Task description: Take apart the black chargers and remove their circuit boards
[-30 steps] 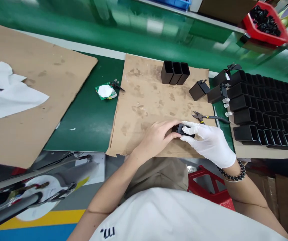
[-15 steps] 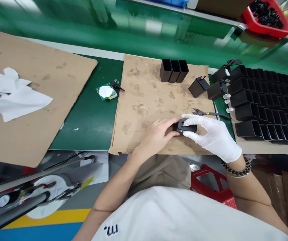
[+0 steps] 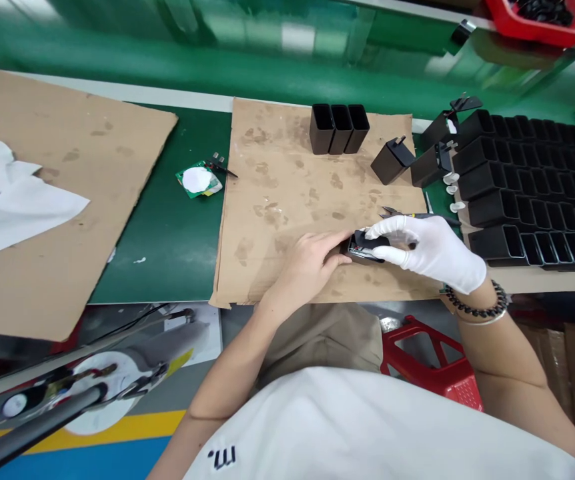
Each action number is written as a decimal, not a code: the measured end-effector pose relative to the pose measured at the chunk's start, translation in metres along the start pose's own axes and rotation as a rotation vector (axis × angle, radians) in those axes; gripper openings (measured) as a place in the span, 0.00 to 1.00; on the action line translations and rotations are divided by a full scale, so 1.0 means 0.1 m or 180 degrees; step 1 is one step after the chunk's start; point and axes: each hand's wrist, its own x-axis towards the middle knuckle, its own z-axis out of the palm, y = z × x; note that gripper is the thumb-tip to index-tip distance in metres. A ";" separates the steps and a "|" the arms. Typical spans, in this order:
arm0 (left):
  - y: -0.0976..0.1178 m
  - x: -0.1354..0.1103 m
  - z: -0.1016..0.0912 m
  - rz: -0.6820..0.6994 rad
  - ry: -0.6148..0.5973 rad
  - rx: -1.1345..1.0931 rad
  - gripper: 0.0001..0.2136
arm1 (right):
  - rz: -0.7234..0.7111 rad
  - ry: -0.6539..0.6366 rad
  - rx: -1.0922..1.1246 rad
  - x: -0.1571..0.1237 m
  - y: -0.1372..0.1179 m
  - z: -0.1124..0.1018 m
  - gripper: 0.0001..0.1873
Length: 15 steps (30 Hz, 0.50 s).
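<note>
My bare left hand (image 3: 312,263) grips the left end of a black power adapter housing (image 3: 362,257) on the cardboard. My right hand (image 3: 420,253), in a white glove, pinches the adapter's black plug cover (image 3: 377,243) between thumb and fingers. The cover sits askew over the housing, and some inner parts show along the gap. Behind the gloved fingers lie diagonal cutters (image 3: 392,213), partly hidden. Farther back stand an adapter with its plug pins up (image 3: 392,161) and three open black housings (image 3: 340,130).
Rows of open black housings (image 3: 532,193) fill the right side, with two more adapters (image 3: 432,165) beside them. Left of the cardboard mat (image 3: 287,193), a circuit board with a white pad (image 3: 198,180) lies on the green table. A red stool (image 3: 427,360) stands below.
The plug cover has shifted from nearly flat on the housing to askew, exposing the inside. My right hand has tilted with it; my left hand keeps its grip. The view has shifted slightly.
</note>
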 end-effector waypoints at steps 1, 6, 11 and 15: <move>0.00 0.00 0.00 0.0013 -0.0025 0.0015 0.16 | 0.0089 -0.0088 0.0124 0.03 0.02 -0.02 0.15; -0.03 -0.01 0.00 0.0104 -0.0042 0.0024 0.13 | 0.0224 -0.0398 0.0125 0.10 0.01 -0.08 0.17; -0.03 -0.02 -0.01 0.0212 -0.0026 0.0054 0.13 | 0.0005 -0.0284 -0.0057 0.02 -0.07 -0.06 0.13; -0.01 -0.04 -0.01 0.0232 -0.0017 0.0098 0.14 | -0.0160 0.0096 -0.0467 -0.12 -0.18 0.02 0.14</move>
